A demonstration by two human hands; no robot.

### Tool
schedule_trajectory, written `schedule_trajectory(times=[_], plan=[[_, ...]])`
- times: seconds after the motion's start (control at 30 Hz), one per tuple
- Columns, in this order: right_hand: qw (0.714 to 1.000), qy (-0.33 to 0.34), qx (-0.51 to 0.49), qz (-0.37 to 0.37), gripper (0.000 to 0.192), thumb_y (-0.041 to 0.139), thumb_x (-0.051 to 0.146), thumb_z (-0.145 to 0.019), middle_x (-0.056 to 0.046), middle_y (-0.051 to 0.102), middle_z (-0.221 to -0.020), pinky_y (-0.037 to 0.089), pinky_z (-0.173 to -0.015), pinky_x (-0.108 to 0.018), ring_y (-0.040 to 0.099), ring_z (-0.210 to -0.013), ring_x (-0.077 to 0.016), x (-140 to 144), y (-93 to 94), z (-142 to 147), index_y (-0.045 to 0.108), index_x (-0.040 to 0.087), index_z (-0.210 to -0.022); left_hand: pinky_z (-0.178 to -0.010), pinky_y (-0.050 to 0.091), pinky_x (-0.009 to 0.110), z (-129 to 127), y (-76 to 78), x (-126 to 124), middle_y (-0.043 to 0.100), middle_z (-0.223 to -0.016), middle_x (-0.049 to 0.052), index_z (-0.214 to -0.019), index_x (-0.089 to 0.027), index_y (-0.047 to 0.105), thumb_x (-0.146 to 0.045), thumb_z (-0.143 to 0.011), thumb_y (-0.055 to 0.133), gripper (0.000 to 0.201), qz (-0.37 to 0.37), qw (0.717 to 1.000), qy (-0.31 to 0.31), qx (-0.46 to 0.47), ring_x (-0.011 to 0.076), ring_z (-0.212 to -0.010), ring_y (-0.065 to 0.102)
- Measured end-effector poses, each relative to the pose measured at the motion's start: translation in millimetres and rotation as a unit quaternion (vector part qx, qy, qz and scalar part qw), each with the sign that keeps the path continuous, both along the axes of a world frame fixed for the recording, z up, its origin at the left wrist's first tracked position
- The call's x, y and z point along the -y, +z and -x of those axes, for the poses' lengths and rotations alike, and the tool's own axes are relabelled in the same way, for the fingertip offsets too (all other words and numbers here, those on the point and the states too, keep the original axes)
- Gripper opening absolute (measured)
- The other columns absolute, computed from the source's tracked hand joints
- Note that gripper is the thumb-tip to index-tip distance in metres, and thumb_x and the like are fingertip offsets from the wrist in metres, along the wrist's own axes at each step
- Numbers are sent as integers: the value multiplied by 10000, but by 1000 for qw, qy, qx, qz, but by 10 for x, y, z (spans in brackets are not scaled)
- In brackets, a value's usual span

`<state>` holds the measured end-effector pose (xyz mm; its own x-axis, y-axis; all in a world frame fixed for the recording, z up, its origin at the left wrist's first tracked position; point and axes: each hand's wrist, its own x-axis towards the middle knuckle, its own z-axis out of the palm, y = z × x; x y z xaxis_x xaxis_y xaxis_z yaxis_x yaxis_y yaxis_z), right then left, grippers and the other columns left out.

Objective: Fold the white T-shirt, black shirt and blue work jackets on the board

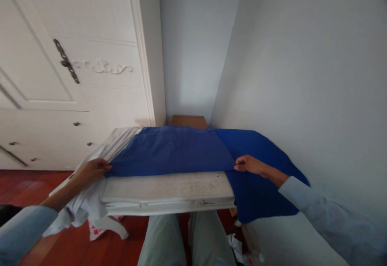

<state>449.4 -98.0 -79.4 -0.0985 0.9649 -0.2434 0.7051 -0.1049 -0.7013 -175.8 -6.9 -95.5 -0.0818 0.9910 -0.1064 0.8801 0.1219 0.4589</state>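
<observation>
A blue cloth (175,153) lies spread across a white table (169,189), with a seamed band along its far edge. My left hand (96,168) pinches its near left corner. At the near right corner, my right hand (246,164) grips the same cloth between thumb and fingers. A brighter blue cloth (269,185) lies beneath the right side and hangs over the table's right end; I cannot tell whether the two blue pieces are joined. White fabric (105,153) is bunched at the left end, next to my left hand, and drapes downward.
A white cabinet (115,100) with dark handles stands at the left. Grey walls (287,72) meet behind the table, where a brown wooden piece (189,120) shows. Crumpled white paper or plastic (236,246) lies low on the right, near my legs.
</observation>
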Motion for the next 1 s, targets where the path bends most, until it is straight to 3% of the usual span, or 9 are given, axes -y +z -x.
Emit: schedule_trajectory(times=[0.07, 0.13, 0.23, 0.4, 0.5, 0.6, 0.77, 1.0], plan=[[1000, -21, -11, 2, 285, 719, 459, -680, 10, 603, -604, 393, -570, -257, 529, -572, -142, -56, -9, -2, 622, 191, -683, -742, 531, 324, -20, -6, -32, 761, -842, 23, -907, -297, 568, -678, -677, 414, 471, -37, 999, 14, 11, 233, -809, 692], [998, -53, -11, -35, 245, 725, 394, -703, -10, 656, -674, 441, -599, -260, 588, -617, -158, -169, 6, 36, 666, 188, -822, -825, 535, 350, -110, 41, -53, 753, -1030, 85, -1091, -260, 554, -566, -734, 414, 491, -93, 996, 1, -11, 255, -914, 698], [989, -62, 30, -133, 256, 713, 313, -754, -52, 710, -833, 498, -711, -285, 659, -741, -182, -428, 81, 219, 679, 184, -972, -1025, 461, 380, -396, 162, -89, 663, -1256, 176, -1247, -158, 532, -534, -814, 391, 591, -168, 978, -79, -93, 292, -1162, 630], [963, 73, 115, -231, 282, 667, 273, -853, -121, 694, -1177, 490, -952, -371, 662, -1052, -241, -973, 216, 880, 663, 191, -1122, -1130, 377, 411, -1069, 242, -325, 566, -1409, 197, -1342, -126, 526, -517, -931, 370, 588, -184, 950, -218, -129, 304, -1321, 522], [942, 144, 168, -252, 334, 626, 251, -896, -125, 644, -1303, 423, -1069, -409, 588, -1224, -262, -1325, 216, 1330, 627, 199, -1226, -1179, 309, 434, -1403, 186, -557, 451, -1515, 213, -1396, -85, 499, -548, -953, 375, 653, -173, 934, -281, -140, 320, -1452, 353], [932, 172, 202, -248, 365, 567, 244, -936, -141, 600, -1369, 401, -1095, -402, 547, -1286, -265, -1698, 162, 1690, 588, 182, -1295, -1205, 248, 470, -1621, 101, -787, 373, -1569, 200, -1431, -97, 477, -573, -965, 369, 675, -161, 919, -328, -148, 325, -1504, 225], [931, 139, 246, -230, 318, 518, 188, -952, -147, 588, -1379, 395, -1084, -406, 523, -1305, -278, -2322, 33, 1957, 616, 195, -1255, -1195, 256, 467, -1722, -48, -1136, 385, -1568, 179, -1444, -146, 471, -581, -977, 350, 649, -129, 920, -333, -161, 319, -1496, 253], [948, 111, 240, -180, 203, 581, 202, -924, -142, 705, -1170, 472, -963, -387, 641, -1125, -273, -2894, -90, 1659, 698, 186, -1090, -1108, 378, 397, -1568, -2, -1717, 574, -1396, 173, -1343, -146, 554, -347, -985, 344, 461, -128, 938, -272, -173, 276, -1352, 482]])
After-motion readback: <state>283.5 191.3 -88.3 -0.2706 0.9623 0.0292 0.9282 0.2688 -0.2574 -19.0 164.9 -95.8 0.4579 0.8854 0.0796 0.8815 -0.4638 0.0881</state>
